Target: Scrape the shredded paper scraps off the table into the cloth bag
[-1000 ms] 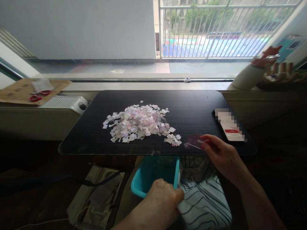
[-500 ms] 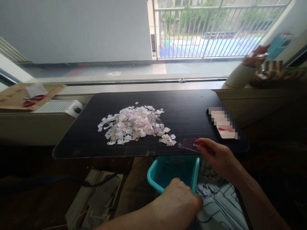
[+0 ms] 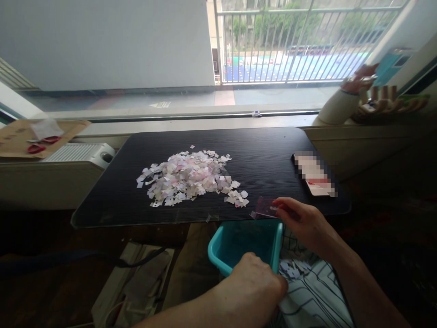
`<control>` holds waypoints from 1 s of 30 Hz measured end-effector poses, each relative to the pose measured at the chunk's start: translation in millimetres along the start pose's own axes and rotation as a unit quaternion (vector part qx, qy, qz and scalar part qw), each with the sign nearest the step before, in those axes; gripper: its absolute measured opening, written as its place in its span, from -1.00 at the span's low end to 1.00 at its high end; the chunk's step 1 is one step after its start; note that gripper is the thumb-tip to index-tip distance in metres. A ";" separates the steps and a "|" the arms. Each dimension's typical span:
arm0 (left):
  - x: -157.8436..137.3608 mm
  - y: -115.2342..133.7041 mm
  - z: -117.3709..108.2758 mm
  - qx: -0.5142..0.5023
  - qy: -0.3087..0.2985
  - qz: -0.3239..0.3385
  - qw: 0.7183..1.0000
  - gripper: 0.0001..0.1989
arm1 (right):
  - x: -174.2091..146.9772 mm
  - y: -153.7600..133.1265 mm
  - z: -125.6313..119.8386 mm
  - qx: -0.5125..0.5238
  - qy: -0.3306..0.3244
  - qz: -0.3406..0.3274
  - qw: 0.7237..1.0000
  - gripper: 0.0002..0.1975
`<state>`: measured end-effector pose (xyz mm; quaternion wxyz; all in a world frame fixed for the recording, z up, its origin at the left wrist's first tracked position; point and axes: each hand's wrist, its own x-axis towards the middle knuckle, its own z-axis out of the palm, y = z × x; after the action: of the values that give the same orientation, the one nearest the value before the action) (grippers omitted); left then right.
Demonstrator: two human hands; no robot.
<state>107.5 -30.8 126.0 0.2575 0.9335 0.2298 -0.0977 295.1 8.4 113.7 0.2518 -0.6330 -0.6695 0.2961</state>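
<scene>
My left hand is closed round the near rim of a teal plastic bin, which sits below the front edge of the black table. Between the fingers of my right hand is a pink see-through plastic ruler, its lower edge at the table's front edge above the bin. A small clear scrap lies at the ruler's left end. Left of it spreads a heap of small cut paper pieces, with a smaller cluster at its right side.
A phone lies on the table's right side. Paper bits rest on the patterned cloth beside the bin. Red-handled scissors lie on brown cardboard at the left, near a white power strip-like box. A window stands behind.
My right hand has drawn the ruler slightly toward the table's front edge, and the small scrap has moved to that edge with it. My left hand stays on the bin.
</scene>
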 end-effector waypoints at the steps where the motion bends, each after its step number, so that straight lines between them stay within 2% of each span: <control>1: -0.7 0.4 -0.6 -0.003 -0.002 0.001 1.000 -0.91 | -1.7 -0.6 -0.2 0.005 -0.019 -0.002 1.000 -0.78; 4: -1.8 1.7 -1.5 -0.005 -0.011 -0.001 1.000 -0.91 | -1.6 1.2 -2.1 0.019 -0.032 -0.001 0.999 -0.78; 8: -2.1 4.1 -0.2 -0.002 -0.019 -0.011 1.000 -0.91 | 11.8 11.7 -4.1 0.004 0.065 0.004 0.998 -0.75; 10: -2.7 5.0 0.0 -0.003 -0.022 -0.010 1.000 -0.90 | 17.3 16.2 -3.8 -0.009 0.081 0.006 0.997 -0.74; 12: -3.4 5.6 -0.7 -0.004 -0.024 -0.012 1.000 -0.89 | 17.6 18.1 -3.3 -0.017 0.060 0.007 0.998 -0.75; 16: -3.8 6.1 -1.2 -0.003 -0.024 -0.016 1.000 -0.89 | 8.8 17.6 -4.4 0.008 -0.027 -0.002 1.000 -0.77; 18: -3.3 6.1 0.5 -0.005 -0.012 -0.012 1.000 -0.88 | 6.8 17.7 -4.9 0.021 -0.024 -0.001 0.999 -0.76; 21: -3.5 5.7 4.0 -0.007 0.009 -0.007 1.000 -0.87 | 8.2 16.5 -2.9 0.017 0.015 0.004 1.000 -0.76; 27: -13.1 2.1 4.6 -0.021 0.003 -0.022 1.000 -0.87 | 1.4 2.2 0.9 0.017 -0.083 -0.034 0.996 -0.79; 30: -25.6 -0.7 0.9 -0.052 -0.006 -0.053 0.997 -0.90 | -0.1 0.1 -0.6 0.016 -0.047 -0.027 0.998 -0.77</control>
<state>84.7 -40.5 132.6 0.3018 0.9045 0.2827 -0.1043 295.6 8.3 114.0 0.2378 -0.5960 -0.6929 0.3288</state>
